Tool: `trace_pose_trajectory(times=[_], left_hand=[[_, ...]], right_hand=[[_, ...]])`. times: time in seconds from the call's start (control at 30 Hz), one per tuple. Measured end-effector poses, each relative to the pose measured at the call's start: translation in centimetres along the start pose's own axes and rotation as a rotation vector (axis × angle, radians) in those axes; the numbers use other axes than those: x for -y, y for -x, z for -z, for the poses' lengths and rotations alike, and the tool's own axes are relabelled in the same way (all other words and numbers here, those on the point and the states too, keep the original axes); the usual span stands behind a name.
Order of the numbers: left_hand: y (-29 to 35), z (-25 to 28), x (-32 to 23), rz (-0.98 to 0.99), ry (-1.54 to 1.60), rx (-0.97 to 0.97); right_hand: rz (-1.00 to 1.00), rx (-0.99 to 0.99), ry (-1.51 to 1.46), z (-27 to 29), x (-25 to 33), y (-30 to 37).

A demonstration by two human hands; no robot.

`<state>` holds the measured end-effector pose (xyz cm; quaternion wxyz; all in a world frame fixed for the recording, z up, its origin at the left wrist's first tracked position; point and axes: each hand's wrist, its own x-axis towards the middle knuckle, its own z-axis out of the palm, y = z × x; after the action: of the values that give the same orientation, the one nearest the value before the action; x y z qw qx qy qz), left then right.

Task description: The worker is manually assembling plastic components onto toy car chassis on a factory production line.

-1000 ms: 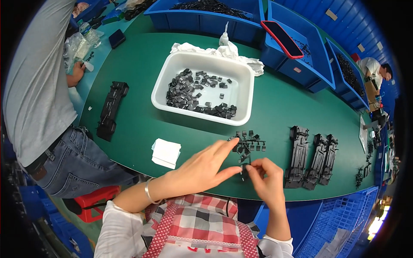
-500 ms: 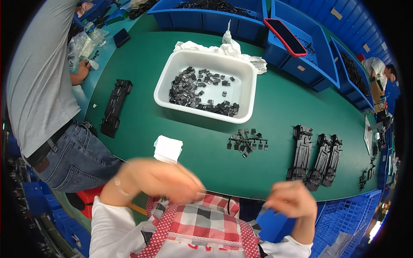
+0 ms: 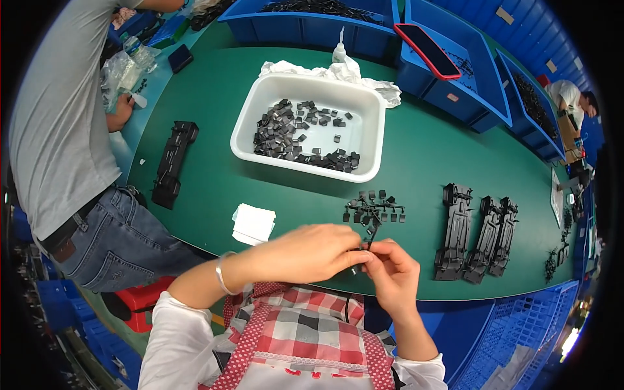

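Observation:
My left hand (image 3: 309, 252) and my right hand (image 3: 394, 276) meet at the front edge of the green table. Between their pinched fingertips is a small black plastic sprue piece (image 3: 371, 242); a thin end of it sticks up, and most of it is hidden by the fingers. Just beyond lies a cluster of black plastic sprues (image 3: 376, 209) with small square tabs. Left of my left hand rests a stack of white paper squares (image 3: 253, 223). Farther back stands a white plastic tub (image 3: 305, 170) holding many loose black square pieces (image 3: 276, 133).
Three long black chassis-like parts (image 3: 455, 237) lie at the right, another (image 3: 175, 162) at the left. Blue bins (image 3: 448, 97) line the back, a red-edged phone (image 3: 429, 52) resting on one. A white dropper bottle (image 3: 340, 49) stands behind the tub. A person in grey (image 3: 62, 130) stands at the left.
Both hands, apart and blurred before, have come together at the table's front edge, around a small black sprue piece. The left moved right and the right moved left.

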<state>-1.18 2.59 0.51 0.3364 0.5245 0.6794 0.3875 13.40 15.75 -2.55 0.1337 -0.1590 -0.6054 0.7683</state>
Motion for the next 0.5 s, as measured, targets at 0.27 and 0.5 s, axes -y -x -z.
trace_pose_trajectory(times=[0.27, 0.5], left_hand=[[6.3, 2.3, 3.0, -0.106, 0.961, 0.105], [1.6, -2.3, -0.7, 0.194, 0.621, -0.024]], right_hand=[[0.086, -0.267, 0.320, 6.1, 3.5, 0.9], [0.462, -0.099, 0.567, 0.3, 1.5, 0.1]])
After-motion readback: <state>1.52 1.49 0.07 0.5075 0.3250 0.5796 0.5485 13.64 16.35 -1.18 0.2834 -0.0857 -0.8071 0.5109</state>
